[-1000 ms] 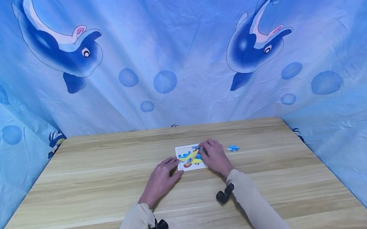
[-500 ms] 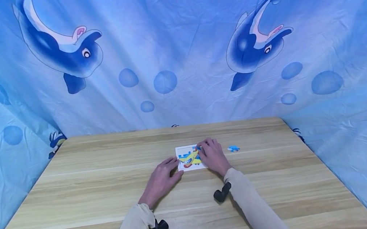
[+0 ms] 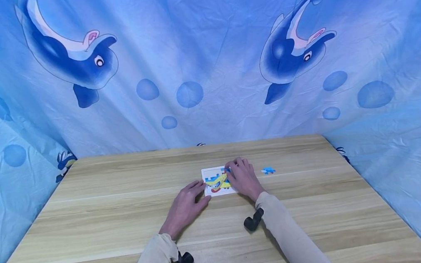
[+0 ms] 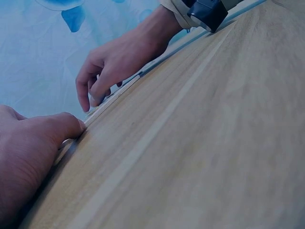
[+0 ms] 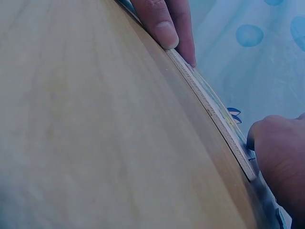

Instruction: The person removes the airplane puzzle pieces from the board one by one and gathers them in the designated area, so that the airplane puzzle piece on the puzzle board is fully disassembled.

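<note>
A white-framed jigsaw puzzle board (image 3: 223, 192) with a yellow airplane picture (image 3: 219, 181) lies flat on the table. My left hand (image 3: 185, 204) holds its left side, with the thumb at the near corner and the fingers along the edge. Over the upper right part of the board is my right hand (image 3: 245, 178). Its bent fingers and thumb come down close together on a small puzzle piece, mostly hidden beneath them. In the left wrist view the right hand (image 4: 119, 59) leans over the board. The left thumb (image 5: 167, 36) meets the board's thin edge in the right wrist view.
Loose blue puzzle pieces (image 3: 268, 170) lie to the right of the board. The wooden table (image 3: 128, 222) runs back to a blue curtain (image 3: 219, 64) printed with dolphins. Each sleeve carries a black wrist camera (image 3: 184, 260).
My right hand has shifted slightly left over the board, covering more of its right side. The left hand, the board and the loose blue pieces stay in place.
</note>
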### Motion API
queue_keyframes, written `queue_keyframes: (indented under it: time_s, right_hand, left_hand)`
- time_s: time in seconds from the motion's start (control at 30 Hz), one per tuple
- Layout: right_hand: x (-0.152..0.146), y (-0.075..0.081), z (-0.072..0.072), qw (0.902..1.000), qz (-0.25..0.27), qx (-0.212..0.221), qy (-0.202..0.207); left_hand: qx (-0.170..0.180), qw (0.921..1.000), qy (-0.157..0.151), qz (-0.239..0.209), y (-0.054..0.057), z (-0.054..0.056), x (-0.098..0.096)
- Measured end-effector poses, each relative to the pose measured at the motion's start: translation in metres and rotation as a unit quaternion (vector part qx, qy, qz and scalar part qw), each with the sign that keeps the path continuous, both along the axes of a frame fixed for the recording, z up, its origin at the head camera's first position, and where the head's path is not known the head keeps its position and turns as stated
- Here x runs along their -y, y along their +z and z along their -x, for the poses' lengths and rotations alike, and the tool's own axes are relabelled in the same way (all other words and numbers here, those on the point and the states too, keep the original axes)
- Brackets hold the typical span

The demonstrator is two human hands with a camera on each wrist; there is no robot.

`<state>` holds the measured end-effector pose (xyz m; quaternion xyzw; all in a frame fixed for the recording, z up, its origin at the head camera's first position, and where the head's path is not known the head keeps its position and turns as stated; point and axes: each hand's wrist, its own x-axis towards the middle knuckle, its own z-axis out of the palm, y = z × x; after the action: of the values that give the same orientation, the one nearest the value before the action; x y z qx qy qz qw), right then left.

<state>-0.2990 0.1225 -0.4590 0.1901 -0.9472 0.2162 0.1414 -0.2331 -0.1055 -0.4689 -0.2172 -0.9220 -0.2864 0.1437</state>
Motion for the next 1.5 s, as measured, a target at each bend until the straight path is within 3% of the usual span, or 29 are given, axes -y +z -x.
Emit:
queue_keyframes:
  time_s: [0.93, 1.5]
  right_hand:
    - [0.0048, -0.0002, 0.0027, 0.9999, 0.011, 0.004, -0.007]
    - [0.0065, 0.0006, 0.0027, 0.9999, 0.0, 0.01, -0.013]
  left_hand:
    - [0.015, 0.9998, 0.011, -0.002, -0.0008, -0.0009, -0.0001]
    - [0.005, 1.0, 0.001, -0.003, -0.0007, 0.0002, -0.0001]
